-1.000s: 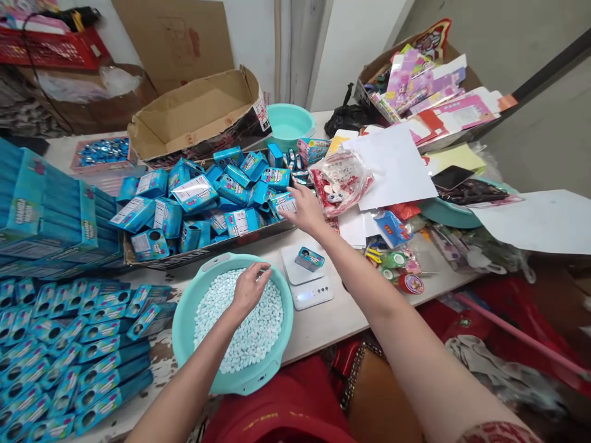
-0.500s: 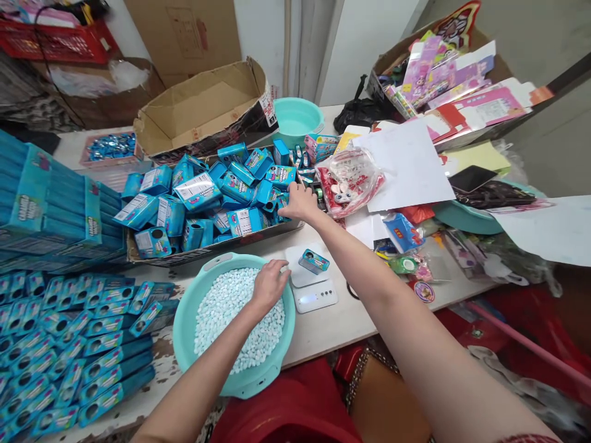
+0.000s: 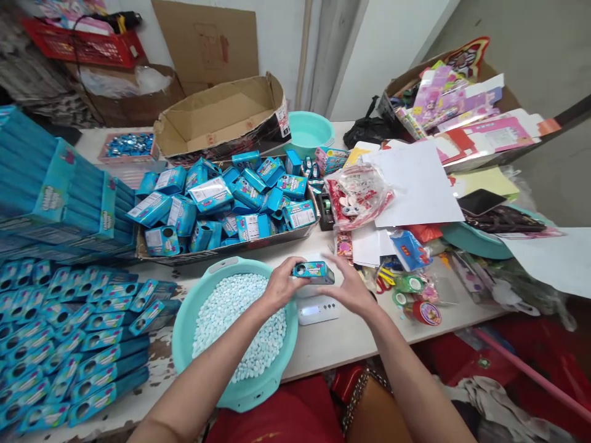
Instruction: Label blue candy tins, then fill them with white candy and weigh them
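My left hand point(image 3: 282, 284) grips the left end of a small blue candy box point(image 3: 314, 271) between thumb and fingers, just above a white digital scale point(image 3: 318, 312). At the box's other end is my right hand point(image 3: 353, 288), its fingers spread apart; whether a fingertip touches the box, I cannot tell. The box has a dark round window on its front. Under my left forearm stands a turquoise basin point(image 3: 183, 307) of pale blue-white candies point(image 3: 226, 301). Beyond the scale, a shallow carton point(image 3: 207, 251) holds many blue boxes point(image 3: 247, 194) lying in a jumble.
Rows of blue boxes point(image 3: 60, 351) and a tall stack point(image 3: 60, 191) fill the left side. Behind are an open carton point(image 3: 221, 120) and another basin point(image 3: 309, 132). Tape, scissors point(image 3: 384, 280), papers point(image 3: 415, 184) and plastic bags crowd the right.
My right hand has come back from the carton to the scale. My left hand has moved from over the basin's edge and taken hold of a box there. The view has shifted slightly.
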### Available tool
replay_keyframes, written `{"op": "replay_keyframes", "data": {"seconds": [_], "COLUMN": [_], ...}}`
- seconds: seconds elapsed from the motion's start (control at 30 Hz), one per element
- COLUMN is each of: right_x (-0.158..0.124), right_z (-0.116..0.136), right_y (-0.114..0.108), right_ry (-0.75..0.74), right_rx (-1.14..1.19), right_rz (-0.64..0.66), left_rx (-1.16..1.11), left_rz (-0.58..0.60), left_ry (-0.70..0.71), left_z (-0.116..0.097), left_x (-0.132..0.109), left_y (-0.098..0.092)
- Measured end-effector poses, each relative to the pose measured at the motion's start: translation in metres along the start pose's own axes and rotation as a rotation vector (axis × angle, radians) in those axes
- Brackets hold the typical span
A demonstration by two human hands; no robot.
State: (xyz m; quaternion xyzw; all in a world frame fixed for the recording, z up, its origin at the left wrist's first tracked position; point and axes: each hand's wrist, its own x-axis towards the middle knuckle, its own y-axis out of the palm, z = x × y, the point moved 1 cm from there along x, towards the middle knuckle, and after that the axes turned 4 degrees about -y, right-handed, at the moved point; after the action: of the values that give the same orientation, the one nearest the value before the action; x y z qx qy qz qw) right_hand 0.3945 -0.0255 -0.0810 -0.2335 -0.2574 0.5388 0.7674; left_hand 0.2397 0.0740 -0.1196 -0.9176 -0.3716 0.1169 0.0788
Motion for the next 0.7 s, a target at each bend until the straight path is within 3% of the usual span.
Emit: {"op": "replay_keyframes", "data": {"seconds": [0.13,0.2,0.3,0.47,0.6,0.7], "right_x": [-0.040,-0.046,-0.047,-0.047,-0.048,-0.050], "right_z": [0.018,0.033,0.047,0.052,0.060,0.069], "right_y": [0.026,0.038,0.050,0.062,0.066,0.071], "right_ry": [0.032,-0.019,-0.086,-0.101,-0.110,-0.114], "right_rx": [0.040,0.013,-0.074,-0.162,-0.135,-0.126], "right_rz": [0.078,0.056,0.051,0.098,0.121,0.096], "left_rx": [-0.615,-0.908,-1.175,-1.335,-1.374,-1.265], "left_rz": [-0.078,-0.176,-0.296,-0.381,-0.408,-0.366], "left_ry": [-0.270,-0.395,-0.477,-0.580,-0.553,-0.480], "left_z": [0.000,0.002,0.008,0.020,0.021,0.019], "left_x": [-0.045,-0.059,-0.067,-0.070,-0.081,-0.090], "left_y": [-0.015,-0.018,-0.022,-0.028,-0.038,-0.043]}}
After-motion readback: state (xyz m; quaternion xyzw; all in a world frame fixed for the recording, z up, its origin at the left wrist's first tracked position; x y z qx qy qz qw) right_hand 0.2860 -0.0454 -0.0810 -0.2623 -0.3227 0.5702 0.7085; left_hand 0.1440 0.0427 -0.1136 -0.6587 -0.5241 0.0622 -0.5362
